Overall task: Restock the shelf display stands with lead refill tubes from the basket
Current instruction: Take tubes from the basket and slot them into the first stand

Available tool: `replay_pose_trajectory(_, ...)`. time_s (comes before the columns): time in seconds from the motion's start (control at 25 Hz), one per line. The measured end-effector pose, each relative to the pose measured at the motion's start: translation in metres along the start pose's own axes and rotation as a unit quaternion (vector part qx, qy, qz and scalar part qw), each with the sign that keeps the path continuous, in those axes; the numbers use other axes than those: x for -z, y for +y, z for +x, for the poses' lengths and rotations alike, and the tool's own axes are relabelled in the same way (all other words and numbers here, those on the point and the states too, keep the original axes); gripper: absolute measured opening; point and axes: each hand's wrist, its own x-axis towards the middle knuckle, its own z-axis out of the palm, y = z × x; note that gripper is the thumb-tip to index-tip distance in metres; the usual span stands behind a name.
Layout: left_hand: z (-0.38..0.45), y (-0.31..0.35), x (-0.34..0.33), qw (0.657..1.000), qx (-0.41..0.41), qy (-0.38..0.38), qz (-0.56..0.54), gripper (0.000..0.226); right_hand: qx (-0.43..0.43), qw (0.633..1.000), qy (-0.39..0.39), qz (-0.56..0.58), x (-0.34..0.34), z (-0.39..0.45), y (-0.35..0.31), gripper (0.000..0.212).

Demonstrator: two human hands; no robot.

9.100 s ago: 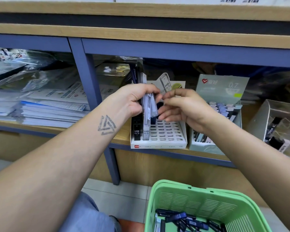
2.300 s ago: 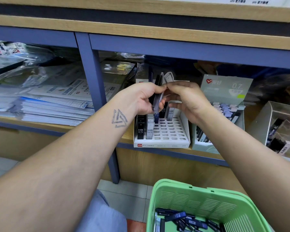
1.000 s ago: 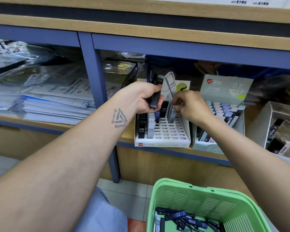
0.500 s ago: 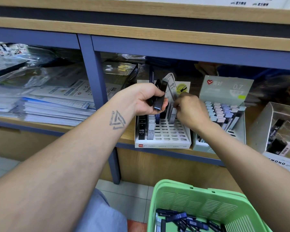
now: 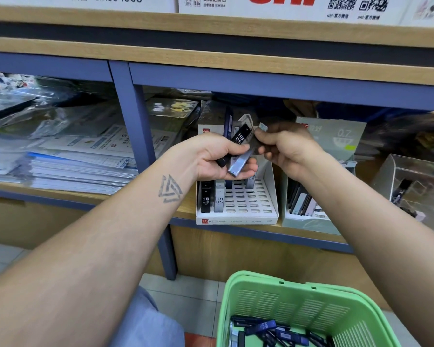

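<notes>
My left hand (image 5: 216, 159) grips a small bundle of lead refill tubes in front of the shelf, among them a black tube marked HB 0.5 (image 5: 240, 138). My right hand (image 5: 288, 146) pinches the top of a grey tube (image 5: 239, 163) whose lower end lies in the left palm. Below both hands stands the white slotted display stand (image 5: 251, 216), with a black tube (image 5: 206, 199) and a grey tube (image 5: 219, 200) upright in its left slots. The green basket (image 5: 298, 289) sits at the bottom, with several dark tubes (image 5: 261, 326) inside.
A grey-green stand (image 5: 308, 222) with a 0.7 card holds more tubes right of the white one. A clear box (image 5: 416, 181) sits at the far right. Stacked papers in plastic (image 5: 73, 169) fill the left bay behind a blue post (image 5: 135, 126).
My right hand has risen from the slots of the white stand to the bundle in my left hand and now pinches a grey tube there. The left hand has tilted its tubes.
</notes>
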Motion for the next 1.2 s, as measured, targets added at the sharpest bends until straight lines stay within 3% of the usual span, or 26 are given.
replay_pose_trajectory(0.12, -0.001, 0.0, 0.001, 1.0, 0.008, -0.003, -0.016, 0.026, 0.005, 0.999, -0.024, 0.046, 0.008, -0.004, -0.002, 0.012)
replay_pose_trajectory(0.28, 0.0, -0.002, 0.0, 1.0, 0.0, -0.003, -0.002, 0.017, -0.024, 0.993, -0.068, 0.093, 0.016, -0.009, -0.006, 0.005)
replay_pose_trajectory(0.48, 0.001, -0.004, -0.014, 0.998, -0.059, 0.013, 0.024, 0.009, 0.022, 0.999, -0.037, 0.02, 0.026, -0.013, -0.017, 0.007)
replay_pose_trajectory(0.6, 0.01, -0.007, -0.023, 0.996, -0.084, 0.02, 0.017, 0.022, 0.031, 0.998, -0.027, -0.038, 0.045, -0.018, -0.023, 0.015)
replay_pose_trajectory(0.76, 0.02, -0.011, -0.044, 0.989, -0.117, 0.058, 0.07, 0.002, 0.051, 0.996, -0.033, -0.066, 0.078, -0.028, -0.027, 0.016)
replay_pose_trajectory(1.0, 0.03, -0.013, -0.088, 0.99, -0.111, 0.009, 0.087, 0.018, 0.091, 0.991, -0.017, -0.098, 0.132, -0.045, -0.031, 0.019)
replay_pose_trajectory(1.2, 0.043, -0.015, -0.121, 0.987, -0.116, -0.014, 0.107, 0.018, 0.136, 0.967, 0.045, -0.213, 0.177, -0.04, -0.015, 0.021)
